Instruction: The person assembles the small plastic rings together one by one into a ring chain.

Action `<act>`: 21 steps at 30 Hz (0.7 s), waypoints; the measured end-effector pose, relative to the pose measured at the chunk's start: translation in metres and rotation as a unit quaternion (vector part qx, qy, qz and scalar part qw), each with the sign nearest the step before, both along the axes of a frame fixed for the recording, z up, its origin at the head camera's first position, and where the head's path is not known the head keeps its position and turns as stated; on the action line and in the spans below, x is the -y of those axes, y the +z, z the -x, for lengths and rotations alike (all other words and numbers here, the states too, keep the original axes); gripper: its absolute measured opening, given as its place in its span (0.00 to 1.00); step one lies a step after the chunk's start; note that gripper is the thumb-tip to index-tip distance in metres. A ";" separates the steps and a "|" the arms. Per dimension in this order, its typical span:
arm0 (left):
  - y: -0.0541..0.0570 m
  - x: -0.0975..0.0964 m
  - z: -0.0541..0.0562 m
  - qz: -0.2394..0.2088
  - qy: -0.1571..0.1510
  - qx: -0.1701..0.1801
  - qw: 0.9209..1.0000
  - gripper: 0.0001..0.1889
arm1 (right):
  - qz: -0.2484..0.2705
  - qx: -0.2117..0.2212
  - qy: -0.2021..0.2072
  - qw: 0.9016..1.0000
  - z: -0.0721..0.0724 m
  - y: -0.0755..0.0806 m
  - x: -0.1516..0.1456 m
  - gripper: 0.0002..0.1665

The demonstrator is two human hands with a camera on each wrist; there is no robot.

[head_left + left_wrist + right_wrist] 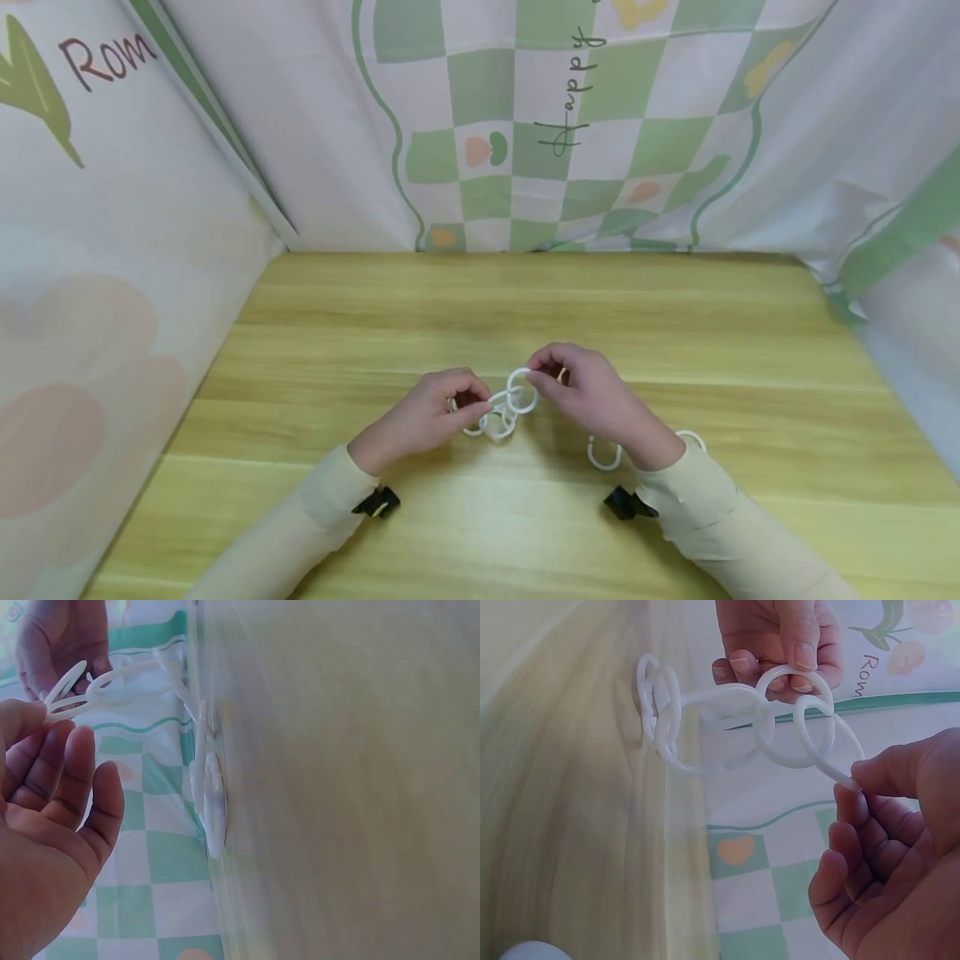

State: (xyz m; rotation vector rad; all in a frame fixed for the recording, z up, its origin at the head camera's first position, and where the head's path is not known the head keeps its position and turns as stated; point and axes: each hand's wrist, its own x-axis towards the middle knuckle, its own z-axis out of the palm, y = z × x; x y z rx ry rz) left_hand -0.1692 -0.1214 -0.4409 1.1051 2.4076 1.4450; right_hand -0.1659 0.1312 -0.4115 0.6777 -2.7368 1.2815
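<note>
My right hand [596,396] pinches a white plastic ring [817,760], like a shower curtain ring, between thumb and index fingertip. This ring passes through another white ring [791,762], which my left hand [423,417] pinches between thumb and fingers. From the left hand's ring a chain of several linked rings [720,690] trails down, its lower rings bunched at the tabletop. In both wrist views the other fingers of each hand are loosely bent. The two hands face each other, close together above the middle of the table.
On the wooden table [480,308], a loose C-shaped white ring [603,468] lies below the right hand. Another white ring [693,433] shows partly behind the right wrist. Black wrist devices [377,502] sit at both cuffs. Printed curtains [322,125] surround the table's back and sides.
</note>
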 end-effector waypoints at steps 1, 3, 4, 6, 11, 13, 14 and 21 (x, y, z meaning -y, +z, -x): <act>0.000 0.000 0.000 0.001 0.000 -0.001 1.000 0.05 | 0.000 0.002 -0.001 1.000 0.000 0.000 0.000 0.02; 0.000 0.001 0.000 0.004 -0.001 -0.003 1.000 0.04 | 0.001 0.005 -0.004 1.000 -0.001 0.000 0.001 0.02; -0.001 0.001 0.000 0.006 0.000 -0.005 1.000 0.04 | 0.002 0.007 -0.006 1.000 -0.001 0.000 0.002 0.02; -0.001 0.001 0.000 0.006 -0.002 -0.009 1.000 0.03 | 0.005 0.012 -0.008 1.000 -0.001 0.000 0.002 0.02; -0.001 0.000 0.001 0.002 -0.009 -0.019 1.000 0.03 | 0.009 0.020 -0.016 1.000 -0.002 -0.001 0.003 0.03; -0.002 0.000 0.001 0.004 -0.011 -0.021 1.000 0.03 | 0.009 0.020 -0.017 1.000 -0.002 -0.002 0.003 0.03; -0.001 0.001 0.001 0.005 -0.012 -0.022 1.000 0.03 | 0.008 0.018 -0.017 1.000 -0.002 -0.002 0.003 0.03; -0.001 0.001 0.002 0.016 -0.024 -0.042 0.999 0.04 | 0.002 0.005 -0.016 1.000 -0.001 -0.005 0.004 0.02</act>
